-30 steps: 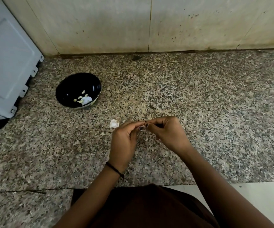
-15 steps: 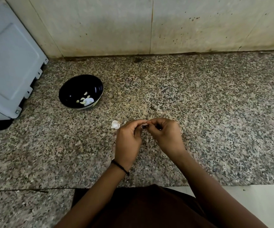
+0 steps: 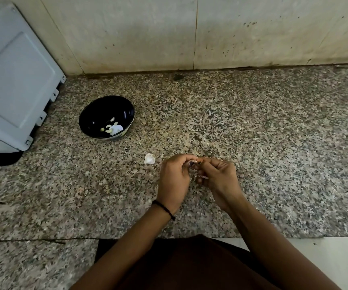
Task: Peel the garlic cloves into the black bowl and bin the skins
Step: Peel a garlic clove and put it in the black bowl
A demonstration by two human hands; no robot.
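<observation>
My left hand [image 3: 174, 181] and my right hand [image 3: 219, 178] meet fingertip to fingertip over the granite counter [image 3: 273, 143], pinching a small garlic clove [image 3: 194, 163] between them; the clove is almost wholly hidden by the fingers. A thin strip of skin [image 3: 202, 176] sticks out under my right fingers. A white piece of garlic [image 3: 149, 158] lies on the counter just left of my left hand. The black bowl [image 3: 91, 120] stands further left and back, holding several peeled cloves [image 3: 112, 127].
A grey plastic lid or bin [image 3: 16, 80] leans at the far left beside the bowl. A tiled wall [image 3: 189, 32] closes the back of the counter. The counter's front edge runs just in front of my body.
Both hands stay together at the clove. My right hand's fingers have shifted slightly down and a strip of skin now shows beneath them. The view has moved a little.
</observation>
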